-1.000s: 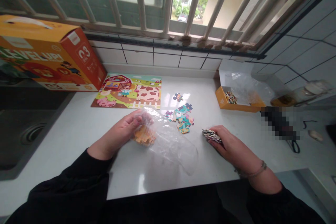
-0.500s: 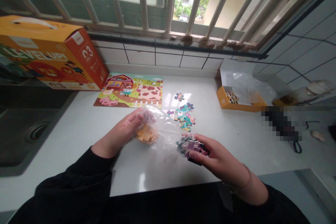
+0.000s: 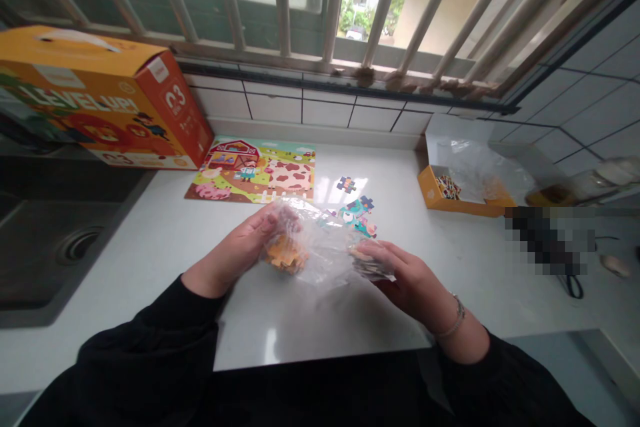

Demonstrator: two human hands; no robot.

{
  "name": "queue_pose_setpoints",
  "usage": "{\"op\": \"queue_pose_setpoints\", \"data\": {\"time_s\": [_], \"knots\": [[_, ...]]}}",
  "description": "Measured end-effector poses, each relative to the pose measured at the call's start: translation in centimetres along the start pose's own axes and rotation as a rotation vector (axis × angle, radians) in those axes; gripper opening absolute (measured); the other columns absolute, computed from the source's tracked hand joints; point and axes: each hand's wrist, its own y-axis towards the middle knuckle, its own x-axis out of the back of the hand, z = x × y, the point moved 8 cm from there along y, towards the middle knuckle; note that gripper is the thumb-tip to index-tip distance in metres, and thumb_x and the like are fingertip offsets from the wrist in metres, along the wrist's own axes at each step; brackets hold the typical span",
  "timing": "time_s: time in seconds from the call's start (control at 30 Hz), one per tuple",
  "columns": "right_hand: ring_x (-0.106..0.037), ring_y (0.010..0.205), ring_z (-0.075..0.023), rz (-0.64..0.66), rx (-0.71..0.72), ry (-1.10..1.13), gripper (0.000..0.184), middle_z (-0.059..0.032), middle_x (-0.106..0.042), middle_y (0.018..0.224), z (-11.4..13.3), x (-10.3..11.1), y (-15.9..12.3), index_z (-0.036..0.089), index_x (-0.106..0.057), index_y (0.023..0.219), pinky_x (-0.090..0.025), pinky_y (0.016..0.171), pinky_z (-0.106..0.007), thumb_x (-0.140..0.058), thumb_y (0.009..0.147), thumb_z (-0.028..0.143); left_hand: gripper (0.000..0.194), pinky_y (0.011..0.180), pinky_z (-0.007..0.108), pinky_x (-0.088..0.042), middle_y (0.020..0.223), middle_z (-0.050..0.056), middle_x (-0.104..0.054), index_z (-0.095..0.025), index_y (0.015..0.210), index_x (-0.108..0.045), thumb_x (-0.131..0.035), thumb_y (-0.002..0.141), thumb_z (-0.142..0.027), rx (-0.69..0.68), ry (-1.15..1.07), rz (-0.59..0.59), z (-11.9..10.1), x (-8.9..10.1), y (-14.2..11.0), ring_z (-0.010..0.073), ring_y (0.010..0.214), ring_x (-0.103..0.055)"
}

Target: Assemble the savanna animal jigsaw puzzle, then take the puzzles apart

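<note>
My left hand (image 3: 253, 237) is closed on the edge of a clear plastic bag (image 3: 323, 250). Orange-looking jigsaw pieces (image 3: 286, 255) lie inside it, just below my fingers. My right hand (image 3: 407, 277) grips a stack of puzzle pieces (image 3: 371, 261) at the bag's right end; clear film covers part of the stack, and I cannot tell how far in it is. Behind the bag, several loose teal and purple puzzle pieces (image 3: 357, 213) lie on the white counter, partly hidden. A single dark blue piece (image 3: 347, 185) sits apart, farther back.
A farm picture board (image 3: 250, 170) lies behind my left hand. The orange "LEVEL UP!" box (image 3: 110, 103) stands at the left by the sink (image 3: 80, 213). At the right is an open yellow box (image 3: 463, 205) with pieces and plastic bags. A barred window is behind the counter (image 3: 260, 333).
My right hand has turned over and shifted slightly up, bringing its stack under the bag's film. My left hand keeps its hold on the bag. The whole view has shifted slightly.
</note>
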Motion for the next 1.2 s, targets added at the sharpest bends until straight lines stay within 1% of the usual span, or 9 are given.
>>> {"op": "queue_pose_setpoints", "data": {"time_s": [0.33, 0.4, 0.53, 0.63, 0.7, 0.87, 0.97, 1.1, 1.2], "knots": [[-0.082, 0.097, -0.0211, 0.516, -0.117, 0.575, 0.052, -0.0095, -0.084, 0.118, 2.2, -2.3, 0.2, 0.023, -0.072, 0.149, -0.067, 0.086, -0.031, -0.081, 0.103, 0.046, 0.049, 0.096, 0.034, -0.059, 0.119, 0.011, -0.08, -0.019, 0.124, -0.077, -0.068, 0.107, -0.065, 0.005, -0.056, -0.062, -0.3, -0.1, 0.0, 0.025, 0.107, -0.076], [-0.082, 0.102, -0.0227, 0.464, -0.111, 0.54, 0.051, -0.0105, -0.083, 0.122, 2.0, -2.3, 0.5, 0.023, -0.071, 0.15, -0.068, 0.09, -0.033, -0.08, 0.105, 0.045, 0.047, 0.096, 0.033, -0.059, 0.118, 0.011, -0.08, -0.02, 0.126, -0.076, -0.068, 0.108, -0.063, 0.005, -0.069, -0.069, -0.2, 0.0, 0.0, 0.0239, 0.106, -0.077], [-0.08, 0.12, -0.0275, 0.064, 0.014, 0.214, 0.051, -0.013, -0.079, 0.137, 1.3, -0.6, 1.0, 0.027, -0.063, 0.158, -0.067, 0.107, -0.045, -0.074, 0.108, 0.034, 0.047, 0.093, 0.032, -0.06, 0.119, 0.01, -0.08, -0.02, 0.13, -0.075, -0.065, 0.11, -0.062, -0.001, -0.085, -0.062, 0.3, 0.2, 0.2, 0.0228, 0.104, -0.077], [-0.08, 0.121, -0.029, -0.126, 0.141, -0.013, 0.056, -0.0133, -0.079, 0.135, 1.6, -0.1, 0.7, 0.03, -0.059, 0.161, -0.068, 0.107, -0.049, -0.073, 0.107, 0.026, 0.047, 0.093, 0.031, -0.06, 0.119, 0.01, -0.079, -0.021, 0.13, -0.075, -0.066, 0.11, -0.062, -0.029, -0.107, -0.035, 0.7, 0.4, 0.4, 0.0224, 0.105, -0.076], [-0.081, 0.116, -0.0287, -0.126, 0.174, -0.063, 0.058, -0.0126, -0.08, 0.132, 1.7, -0.6, 0.7, 0.03, -0.058, 0.162, -0.07, 0.102, -0.048, -0.074, 0.107, 0.026, 0.046, 0.094, 0.031, -0.06, 0.119, 0.009, -0.079, -0.021, 0.131, -0.074, -0.066, 0.11, -0.062, -0.025, -0.118, -0.028, 1.0, 0.2, 0.4, 0.0218, 0.105, -0.076], [-0.084, 0.103, -0.0219, 0.141, 0.117, 0.101, 0.049, -0.0064, -0.084, 0.123, 2.3, -3.8, 2.3, 0.029, -0.063, 0.152, -0.071, 0.093, -0.037, -0.078, 0.106, 0.035, 0.04, 0.096, 0.032, -0.059, 0.117, 0.008, -0.079, -0.023, 0.125, -0.074, -0.067, 0.11, -0.059, -0.021, -0.136, -0.04, 0.7, -1.0, 0.2, 0.0214, 0.106, -0.076], [-0.081, 0.11, -0.0222, 0.061, 0.243, 0.042, 0.035, -0.0085, -0.083, 0.124, 4.2, -4.5, 4.0, 0.025, -0.068, 0.142, -0.069, 0.099, -0.037, -0.073, 0.109, 0.033, 0.038, 0.095, 0.031, -0.058, 0.115, 0.006, -0.078, -0.022, 0.122, -0.073, -0.065, 0.112, -0.058, -0.018, -0.135, -0.014, 0.3, -1.9, 0.1, 0.0201, 0.103, -0.074], [-0.073, 0.133, -0.0264, -0.069, 0.466, -0.166, 0.033, -0.0136, -0.077, 0.144, 7.0, -5.7, 6.1, 0.022, -0.068, 0.146, -0.06, 0.119, -0.047, -0.061, 0.114, 0.022, 0.041, 0.089, 0.031, -0.058, 0.111, 0.006, -0.075, -0.022, 0.124, -0.069, -0.064, 0.112, -0.06, -0.02, -0.136, 0.015, 0.4, -2.2, 0.1, 0.0195, 0.098, -0.072], [-0.074, 0.129, -0.0286, -0.028, 0.359, -0.207, 0.029, -0.0111, -0.078, 0.14, 6.9, -7.2, 8.0, 0.025, -0.075, 0.14, -0.06, 0.116, -0.048, -0.062, 0.114, 0.026, 0.046, 0.097, 0.035, -0.059, 0.119, 0.008, -0.074, -0.023, 0.129, -0.067, -0.06, 0.112, -0.065, -0.04, -0.096, 0.031, 0.3, -2.0, 0.2, 0.0227, 0.106, -0.073]]}}
